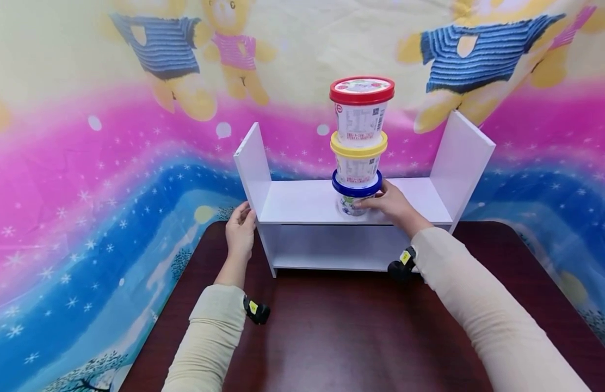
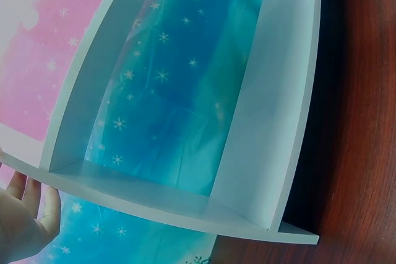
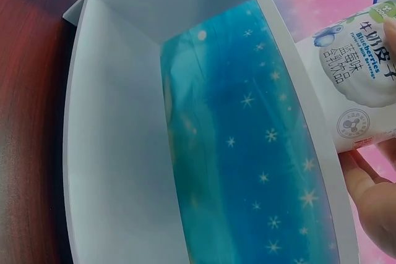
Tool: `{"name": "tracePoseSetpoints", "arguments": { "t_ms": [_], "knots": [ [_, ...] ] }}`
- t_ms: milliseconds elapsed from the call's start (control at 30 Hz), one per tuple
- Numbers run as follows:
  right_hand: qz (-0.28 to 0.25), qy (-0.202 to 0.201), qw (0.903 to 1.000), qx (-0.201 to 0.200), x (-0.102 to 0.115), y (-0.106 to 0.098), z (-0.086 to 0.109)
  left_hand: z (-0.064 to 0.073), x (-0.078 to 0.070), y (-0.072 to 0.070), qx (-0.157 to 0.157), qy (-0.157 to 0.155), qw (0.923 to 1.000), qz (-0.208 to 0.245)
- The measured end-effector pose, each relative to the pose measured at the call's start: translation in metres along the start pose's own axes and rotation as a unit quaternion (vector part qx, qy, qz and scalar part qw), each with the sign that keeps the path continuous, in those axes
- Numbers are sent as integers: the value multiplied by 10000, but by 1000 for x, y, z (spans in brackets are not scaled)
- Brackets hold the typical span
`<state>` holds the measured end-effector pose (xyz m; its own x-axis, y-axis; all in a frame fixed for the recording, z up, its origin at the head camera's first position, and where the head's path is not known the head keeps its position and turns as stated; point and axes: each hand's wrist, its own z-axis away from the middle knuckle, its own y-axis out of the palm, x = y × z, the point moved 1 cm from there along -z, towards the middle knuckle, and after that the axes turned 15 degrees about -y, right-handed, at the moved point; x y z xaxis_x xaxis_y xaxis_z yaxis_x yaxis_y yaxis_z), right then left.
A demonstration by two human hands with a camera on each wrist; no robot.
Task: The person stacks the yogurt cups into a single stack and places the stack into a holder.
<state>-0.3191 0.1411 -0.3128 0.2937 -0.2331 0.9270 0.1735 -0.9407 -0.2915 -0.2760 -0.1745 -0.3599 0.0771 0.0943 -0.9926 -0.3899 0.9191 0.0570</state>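
Three tubs are stacked on the upper board of a small white shelf [image 1: 302,198]. On top is a red-lidded tub [image 1: 359,117], then a yellow-lidded tub [image 1: 357,163], with a blue-lidded tub [image 1: 349,206] at the bottom. My right hand [image 1: 393,204] grips the blue-lidded tub low on its right side. Blueberry lettering shows on this tub in the right wrist view, close to the board's front edge. At the shelf's left side panel [image 1: 253,169], my left hand [image 1: 241,231] touches the outer face with loosely bent fingers [image 2: 51,211].
The shelf stands at the back of a dark red-brown table [image 1: 322,337]. A lower board [image 1: 332,261] runs beneath the upper one, and a right side panel [image 1: 464,163] rises beyond my right hand. Behind hangs a printed backdrop [image 1: 150,190] with bears and snowflakes.
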Motion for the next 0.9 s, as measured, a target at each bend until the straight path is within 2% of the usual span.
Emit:
{"name": "tracePoseSetpoints", "arguments": {
  "t_ms": [133,367,633,900],
  "knots": [
    [-54,32,10000,-35,-1,0,-2,1,-1,0,40,-14,10000,-8],
    [-186,-194,9996,-83,-1,1,-4,1,-2,0,71,26,10000,-26],
    [-169,-217,9996,-83,-1,2,-3,3,-2,0,80,-35,10000,-20],
    [-283,-411,9987,-54,-6,3,-4,3,-4,-1,91,-40,9999,-95]
  ]
}}
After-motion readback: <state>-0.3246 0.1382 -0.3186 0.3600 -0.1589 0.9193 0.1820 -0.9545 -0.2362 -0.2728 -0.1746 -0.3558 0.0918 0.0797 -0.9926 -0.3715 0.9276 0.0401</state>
